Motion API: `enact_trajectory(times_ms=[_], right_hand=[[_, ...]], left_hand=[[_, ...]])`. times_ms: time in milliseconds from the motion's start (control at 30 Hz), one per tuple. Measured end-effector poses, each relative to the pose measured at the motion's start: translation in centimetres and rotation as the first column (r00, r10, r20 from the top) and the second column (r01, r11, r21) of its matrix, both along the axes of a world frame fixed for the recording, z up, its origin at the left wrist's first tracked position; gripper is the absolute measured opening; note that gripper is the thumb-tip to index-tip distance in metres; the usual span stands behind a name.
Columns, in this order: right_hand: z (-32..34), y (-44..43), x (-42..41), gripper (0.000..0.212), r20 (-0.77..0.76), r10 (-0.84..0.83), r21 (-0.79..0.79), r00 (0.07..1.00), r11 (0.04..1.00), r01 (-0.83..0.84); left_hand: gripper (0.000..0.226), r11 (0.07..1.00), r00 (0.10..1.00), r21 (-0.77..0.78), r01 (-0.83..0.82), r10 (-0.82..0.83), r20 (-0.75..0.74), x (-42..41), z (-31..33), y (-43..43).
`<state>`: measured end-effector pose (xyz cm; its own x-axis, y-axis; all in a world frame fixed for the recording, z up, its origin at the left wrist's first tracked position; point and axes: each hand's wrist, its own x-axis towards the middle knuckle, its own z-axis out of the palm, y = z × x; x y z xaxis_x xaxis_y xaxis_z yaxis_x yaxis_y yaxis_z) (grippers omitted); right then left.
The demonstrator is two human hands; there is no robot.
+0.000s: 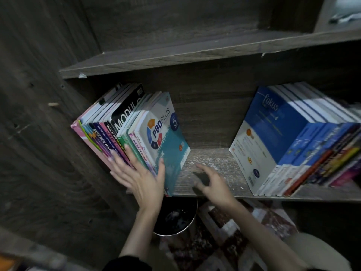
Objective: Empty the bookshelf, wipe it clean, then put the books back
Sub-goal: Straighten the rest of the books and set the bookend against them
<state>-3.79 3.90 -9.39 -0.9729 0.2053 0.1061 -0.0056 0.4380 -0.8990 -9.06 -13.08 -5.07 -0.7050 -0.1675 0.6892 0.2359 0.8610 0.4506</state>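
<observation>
Dimly, left hand (140,178) spread on books (136,130) — right hand (214,185) curled over dark blur (203,178), grip unclear.

Dusty wooden shelf (214,159), leaning books (136,124) at left, blue-covered books (283,130) at right

Bookshelf (195,51): wood-grain board, grey-brown, matt, grain looked lightly rough; front edges were chipped, pale core showed. Lower shelf board (211,159): same dull finish, flecked with whitish dust and scuffs. PBD Plus book (166,133) and blue fokus book (269,130): paper, covers glossy, smooth. Dark cloth (202,178) in right hand (214,184) looked soft, matt. Round black container (175,218) below had pale shiny rim, material unclear
</observation>
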Motion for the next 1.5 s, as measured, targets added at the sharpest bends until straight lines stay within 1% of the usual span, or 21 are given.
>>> enact_trajectory(times_ms=[67,133,233,300,367,433,467,500,567,633,700,833,933,1133,1200,1233,1267,1333,1400,1433,1500], right_hand=[[1.6,1.7,1.4,0.045,-0.129,-0.12,0.041,0.984,0.991,0.127],[3.3,2.9,2.3,0.036,-0.274,-0.258,0.08,0.927,0.954,0.29],[5.8,4.7,3.5,0.033,-0.488,-0.457,0.061,0.744,0.832,0.551],[6.9,6.1,4.7,0.038,-0.57,-0.545,-0.001,0.615,0.749,0.663],[7.2,7.5,6.4,0.046,-0.624,-0.601,-0.049,0.5,0.668,0.742],[6.9,8.6,8.0,0.057,-0.645,-0.636,-0.059,0.423,0.594,0.802],[6.6,9.1,8.6,0.064,-0.631,-0.659,-0.054,0.41,0.564,0.824],[6.3,9.7,9.0,0.073,-0.596,-0.69,-0.04,0.411,0.537,0.842],[5.8,10.9,9.2,0.089,-0.493,-0.743,0.035,0.452,0.503,0.864],[5.3,11.7,9.2,0.098,-0.423,-0.743,0.139,0.519,0.513,0.847],[4.9,12.2,9.2,0.102,-0.394,-0.722,0.194,0.568,0.539,0.82],[4.2,12.3,9.2,0.102,-0.38,-0.704,0.219,0.6,0.562,0.797],[4.3,12.4,9.1,0.098,-0.388,-0.693,0.229,0.607,0.565,0.792],[5.3,12.0,9.3,0.083,-0.467,-0.654,0.316,0.595,0.506,0.803],[5.5,11.8,9.2,0.078,-0.494,-0.628,0.343,0.601,0.494,0.799],[5.5,11.7,9.1,0.075,-0.509,-0.606,0.345,0.611,0.507,0.79],[5.5,11.7,9.0,0.073,-0.52,-0.57,0.334,0.636,0.549,0.766],[5.3,11.4,8.9,0.073,-0.517,-0.468,0.268,0.717,0.707,0.654],[5.0,11.0,8.8,0.079,-0.477,-0.382,0.133,0.792,0.859,0.494],[4.8,10.8,8.7,0.083,-0.447,-0.381,0.045,0.809,0.894,0.446],[3.6,10.8,8.2,0.095,-0.33,-0.405,-0.101,0.852,0.913,0.395]], left_hand=[[0.095,1.0,0.997,-0.025,0.018,-0.019,-0.074,0.4,1.8,1.1],[0.088,0.988,0.982,-0.092,0.127,-0.138,-0.126,1.4,3.3,3.2],[0.074,0.91,0.911,-0.134,0.393,-0.405,-0.078,3.7,4.6,8.4],[0.064,0.81,0.815,-0.114,0.575,-0.58,-0.005,5.2,5.3,12.4],[0.059,0.69,0.69,-0.027,0.724,-0.722,0.053,6.5,6.5,16.3],[0.055,0.578,0.567,0.067,0.813,-0.813,0.128,7.4,8.0,19.6],[0.053,0.53,0.512,0.084,0.844,-0.842,0.171,7.8,8.7,21.1],[0.053,0.493,0.469,0.08,0.866,-0.858,0.207,8.0,9.2,22.4],[0.055,0.447,0.416,0.074,0.892,-0.872,0.258,8.3,9.7,24.3],[0.059,0.453,0.416,0.086,0.887,-0.867,0.275,8.3,9.7,25.3],[0.066,0.489,0.446,0.096,0.867,-0.847,0.288,8.1,9.6,25.7],[0.081,0.534,0.484,0.096,0.84,-0.818,0.312,7.6,9.2,25.7],[0.079,0.521,0.469,0.124,0.844,-0.831,0.298,7.4,9.2,25.3],[0.07,0.485,0.412,0.275,0.83,-0.866,0.284,7.1,9.9,23.9],[0.064,0.493,0.418,0.284,0.823,-0.862,0.285,7.2,10.1,23.3],[0.062,0.513,0.443,0.26,0.818,-0.85,0.284,7.2,10.1,23.0],[0.061,0.539,0.475,0.237,0.808,-0.834,0.279,7.1,10.2,22.8],[0.058,0.592,0.535,0.211,0.778,-0.8,0.272,7.0,10.6,22.4],[0.052,0.631,0.572,0.186,0.753,-0.768,0.289,7.1,10.9,22.1],[0.05,0.645,0.584,0.173,0.745,-0.755,0.3,7.3,10.9,22.0],[0.051,0.661,0.602,0.152,0.735,-0.738,0.305,7.5,10.7,21.6]])
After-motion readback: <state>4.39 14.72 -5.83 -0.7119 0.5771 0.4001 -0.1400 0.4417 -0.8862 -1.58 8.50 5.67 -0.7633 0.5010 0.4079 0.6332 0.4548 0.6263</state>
